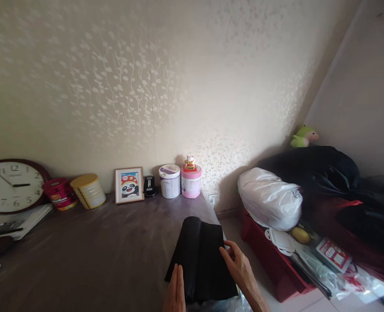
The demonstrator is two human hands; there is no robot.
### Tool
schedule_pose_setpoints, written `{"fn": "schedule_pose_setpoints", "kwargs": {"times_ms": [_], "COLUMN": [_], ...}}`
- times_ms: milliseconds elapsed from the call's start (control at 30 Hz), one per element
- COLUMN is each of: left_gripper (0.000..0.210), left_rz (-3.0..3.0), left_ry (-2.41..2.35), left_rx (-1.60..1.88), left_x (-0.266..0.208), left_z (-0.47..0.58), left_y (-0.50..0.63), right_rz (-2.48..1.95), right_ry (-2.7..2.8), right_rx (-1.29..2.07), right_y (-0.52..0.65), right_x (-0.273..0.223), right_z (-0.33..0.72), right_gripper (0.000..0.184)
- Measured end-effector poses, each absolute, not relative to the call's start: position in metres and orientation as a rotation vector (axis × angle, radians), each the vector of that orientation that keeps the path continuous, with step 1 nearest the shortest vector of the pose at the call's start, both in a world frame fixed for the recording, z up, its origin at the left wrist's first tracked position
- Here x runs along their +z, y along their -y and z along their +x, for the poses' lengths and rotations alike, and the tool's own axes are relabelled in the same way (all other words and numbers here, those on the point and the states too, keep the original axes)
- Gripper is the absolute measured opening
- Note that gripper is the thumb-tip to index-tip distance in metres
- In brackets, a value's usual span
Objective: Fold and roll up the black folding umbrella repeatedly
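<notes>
A black folded sheet (200,260), cloth-like and matte, lies near the right edge of the grey-brown tabletop (114,251). A crease runs down its middle, and its left part looks rounded and raised. My left hand (176,289) rests at its lower left side with the fingers straight and flat against it. At its upper right edge my right hand (236,262) pinches the border between thumb and fingers. Clear crinkled plastic (224,304) shows below the black sheet, partly hidden by it.
Along the wall stand a clock (14,186), a magenta tub (60,194), a yellow-lidded can (88,191), a panda picture frame (129,185) and two canisters (170,184), one topped by a cat figurine (190,163). Right of the table is a red bin (276,260) beside a white bag (269,197).
</notes>
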State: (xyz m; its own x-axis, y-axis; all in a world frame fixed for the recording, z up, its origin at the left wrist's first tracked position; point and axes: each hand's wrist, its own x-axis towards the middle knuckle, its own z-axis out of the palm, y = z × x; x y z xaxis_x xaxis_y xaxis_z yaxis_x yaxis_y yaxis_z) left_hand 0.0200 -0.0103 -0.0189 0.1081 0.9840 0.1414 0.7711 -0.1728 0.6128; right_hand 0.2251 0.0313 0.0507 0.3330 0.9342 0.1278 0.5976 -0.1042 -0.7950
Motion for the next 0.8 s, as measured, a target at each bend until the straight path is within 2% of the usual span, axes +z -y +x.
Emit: {"fn": "schedule_pose_setpoints", "kwargs": {"times_ms": [167,367,567,800], "left_gripper": [0.066,0.08,0.079,0.085], "left_rz": [1.969,2.034,2.002,2.047], "left_ry": [-1.743,-1.743,-1.746,-1.743], "left_rx": [0.672,0.616,0.579,0.639], "left_x": [-0.032,-0.038,-0.033,-0.034], "left_z": [0.021,0.019,0.019,0.019], "left_y": [0.006,0.003,0.004,0.005], "right_rz": [-1.889,-1.855,-1.886,-1.54], "right_ry": [1.387,1.376,1.342,1.379], "right_rx": [0.457,0.565,0.596,0.883], "right_y": [-0.028,-0.029,-0.029,-0.04], "right_x": [0.055,0.048,0.04,0.071], "right_z": [0.224,0.224,0.224,0.2], "right_gripper": [0.031,0.035,0.037,0.032]}}
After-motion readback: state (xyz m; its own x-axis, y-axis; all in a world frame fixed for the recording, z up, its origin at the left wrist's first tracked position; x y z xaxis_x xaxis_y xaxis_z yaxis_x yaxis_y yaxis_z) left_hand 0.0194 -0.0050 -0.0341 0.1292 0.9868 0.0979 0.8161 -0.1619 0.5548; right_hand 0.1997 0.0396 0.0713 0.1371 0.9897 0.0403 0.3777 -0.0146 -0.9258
